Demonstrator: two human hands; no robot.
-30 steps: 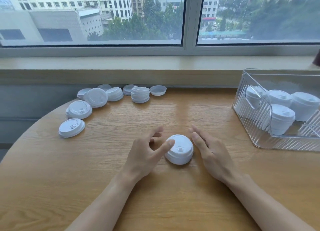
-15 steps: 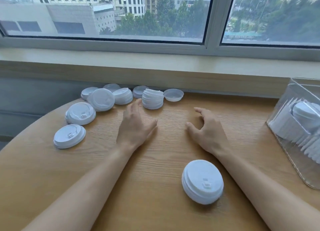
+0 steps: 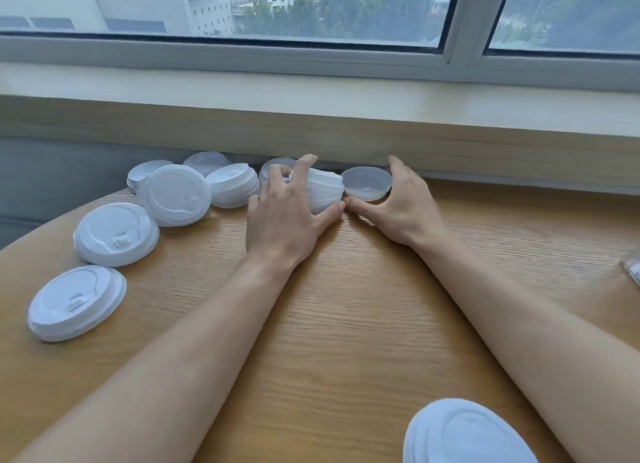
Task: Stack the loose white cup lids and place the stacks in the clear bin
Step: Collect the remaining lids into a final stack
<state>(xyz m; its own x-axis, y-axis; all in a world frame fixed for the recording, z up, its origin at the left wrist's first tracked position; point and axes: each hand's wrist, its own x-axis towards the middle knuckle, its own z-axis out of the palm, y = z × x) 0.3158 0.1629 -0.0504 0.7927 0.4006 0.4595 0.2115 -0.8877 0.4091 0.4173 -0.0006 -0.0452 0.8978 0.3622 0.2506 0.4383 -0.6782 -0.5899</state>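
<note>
From my remote seat: bare wooden table lies open between both forearms. Loose lids crowd the far left; the wooden ledge walls off the back; a lid stack blocks the near right.

Single head-worn wide-angle cam, no second view to overlap. Looks forward and down across the wooden counter toward the window at the far edge. Close range: both forearms fill the lower frame, nearest lid stack cut off by the bottom edge.
</note>
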